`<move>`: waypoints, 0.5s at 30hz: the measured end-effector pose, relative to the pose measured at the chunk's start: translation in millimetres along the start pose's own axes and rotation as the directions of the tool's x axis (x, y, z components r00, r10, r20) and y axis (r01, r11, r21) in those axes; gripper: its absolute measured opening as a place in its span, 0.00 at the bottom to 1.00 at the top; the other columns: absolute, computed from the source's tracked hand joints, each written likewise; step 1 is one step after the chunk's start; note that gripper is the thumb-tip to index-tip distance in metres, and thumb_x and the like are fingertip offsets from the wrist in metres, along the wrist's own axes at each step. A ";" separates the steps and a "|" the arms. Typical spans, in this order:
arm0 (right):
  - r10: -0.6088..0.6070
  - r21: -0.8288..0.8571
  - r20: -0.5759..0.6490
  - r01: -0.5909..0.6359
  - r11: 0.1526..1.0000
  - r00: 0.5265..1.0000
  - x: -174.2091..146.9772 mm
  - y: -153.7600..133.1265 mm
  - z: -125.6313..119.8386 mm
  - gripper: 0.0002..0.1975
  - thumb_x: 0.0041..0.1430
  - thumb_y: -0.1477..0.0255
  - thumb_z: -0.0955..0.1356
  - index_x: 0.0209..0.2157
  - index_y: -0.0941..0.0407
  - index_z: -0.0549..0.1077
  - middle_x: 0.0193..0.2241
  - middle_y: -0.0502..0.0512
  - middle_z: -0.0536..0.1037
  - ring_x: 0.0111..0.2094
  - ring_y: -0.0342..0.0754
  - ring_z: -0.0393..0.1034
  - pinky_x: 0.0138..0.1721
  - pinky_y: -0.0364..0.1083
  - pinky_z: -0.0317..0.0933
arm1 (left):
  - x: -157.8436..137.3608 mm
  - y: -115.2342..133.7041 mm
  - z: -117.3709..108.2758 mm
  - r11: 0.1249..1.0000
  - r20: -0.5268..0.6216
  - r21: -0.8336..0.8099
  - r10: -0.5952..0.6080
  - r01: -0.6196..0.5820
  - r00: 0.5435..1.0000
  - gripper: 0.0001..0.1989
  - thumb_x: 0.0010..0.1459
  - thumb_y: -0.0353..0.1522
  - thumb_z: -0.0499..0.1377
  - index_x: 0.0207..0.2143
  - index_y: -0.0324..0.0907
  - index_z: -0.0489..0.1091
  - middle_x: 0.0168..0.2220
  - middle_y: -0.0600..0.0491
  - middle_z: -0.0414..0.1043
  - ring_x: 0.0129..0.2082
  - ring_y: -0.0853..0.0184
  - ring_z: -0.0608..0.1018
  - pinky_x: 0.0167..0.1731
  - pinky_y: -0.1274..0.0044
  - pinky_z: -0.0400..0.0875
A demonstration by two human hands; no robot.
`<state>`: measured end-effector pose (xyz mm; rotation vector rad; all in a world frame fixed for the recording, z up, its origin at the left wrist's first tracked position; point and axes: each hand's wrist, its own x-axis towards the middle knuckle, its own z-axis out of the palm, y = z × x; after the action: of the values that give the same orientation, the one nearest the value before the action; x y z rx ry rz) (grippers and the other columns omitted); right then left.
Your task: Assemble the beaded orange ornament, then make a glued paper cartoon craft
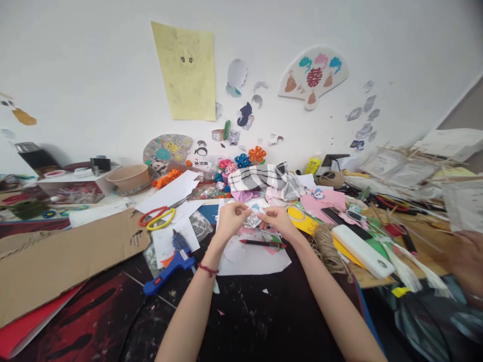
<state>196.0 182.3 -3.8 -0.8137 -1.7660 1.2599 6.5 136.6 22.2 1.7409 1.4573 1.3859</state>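
Note:
Between my two hands is a small paper cutout [253, 216] with a cartoon figure drawn on it. My left hand [234, 217] pinches its left edge, and my right hand [277, 219] grips the right edge. Below them, a dark pen with red parts [262, 244] lies across white paper sheets [249, 266]. To the left are scissors with red and yellow handles [160, 217] and a blue glue gun [174, 264]. A yellow card [302, 221] and a coil of twine [327, 249] lie beside my right wrist.
Cardboard [75, 256] covers the table's left side. A checkered cloth [264, 180] and craft flowers [256, 155] are heaped against the wall. At right lie a white oblong device [362, 251] and white tassels [403, 264]. Another person's blurred hand [468, 261] shows at the right edge.

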 end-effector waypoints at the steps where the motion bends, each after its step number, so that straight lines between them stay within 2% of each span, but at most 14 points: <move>1: 0.003 -0.004 0.009 -0.003 1.000 1.000 -0.4 -1.2 0.1 0.20 0.53 0.54 0.73 0.23 0.57 0.76 0.18 0.51 0.77 0.19 0.46 0.70 0.23 0.43 0.62 | 0.1 -0.7 0.7 1.000 0.007 -0.004 0.004 -0.004 1.000 0.07 0.54 0.34 0.64 0.30 0.38 0.76 0.27 0.51 0.78 0.28 0.67 0.79 0.30 0.79 0.69; 5: 0.015 -0.008 0.062 -0.014 1.000 0.998 -0.9 -4.3 1.3 0.21 0.53 0.53 0.73 0.24 0.58 0.77 0.19 0.52 0.78 0.21 0.47 0.72 0.26 0.44 0.65 | 1.0 -1.9 2.5 1.000 -0.001 0.002 0.004 -0.004 1.000 0.05 0.54 0.31 0.64 0.30 0.38 0.76 0.26 0.51 0.78 0.28 0.67 0.79 0.30 0.79 0.70; 11: 0.006 0.015 -0.001 -0.006 1.000 1.000 0.9 -3.3 0.5 0.20 0.55 0.54 0.71 0.27 0.59 0.77 0.20 0.53 0.78 0.20 0.45 0.70 0.25 0.44 0.63 | -0.6 -0.3 -0.3 0.997 -0.069 0.068 -0.015 0.019 0.997 0.02 0.54 0.29 0.64 0.29 0.38 0.76 0.26 0.52 0.78 0.27 0.68 0.79 0.31 0.79 0.70; 15: 0.031 -0.004 0.026 -0.031 1.000 0.999 0.2 -1.6 -0.8 0.18 0.53 0.57 0.74 0.31 0.59 0.78 0.19 0.53 0.78 0.20 0.44 0.69 0.24 0.42 0.61 | -1.9 -3.4 2.9 0.996 -0.065 0.084 -0.005 0.011 0.998 0.01 0.54 0.28 0.64 0.29 0.39 0.76 0.26 0.53 0.78 0.27 0.68 0.79 0.32 0.79 0.70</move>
<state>196.6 182.4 -2.1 -0.8331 -1.7831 1.2938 7.8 136.6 17.5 1.7537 1.5769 1.4078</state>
